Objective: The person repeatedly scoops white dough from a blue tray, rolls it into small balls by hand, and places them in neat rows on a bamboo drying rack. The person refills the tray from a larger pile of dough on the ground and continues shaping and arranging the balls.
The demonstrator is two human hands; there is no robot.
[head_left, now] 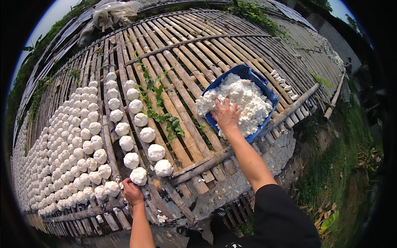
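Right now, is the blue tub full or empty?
Full. The blue tub is heaped with crumbly white paste above its rim, and the right hand presses into the pile.

- One blue tub (264, 82) sits on the bamboo rack, heaped with white crumbly paste.
- Two bare hands are out over the rack: the left hand (132, 192) and the right hand (226, 115).
- White balls (147, 134): too many to count exactly, well over a hundred.
- One pale bundle (113, 12) lies at the far edge.
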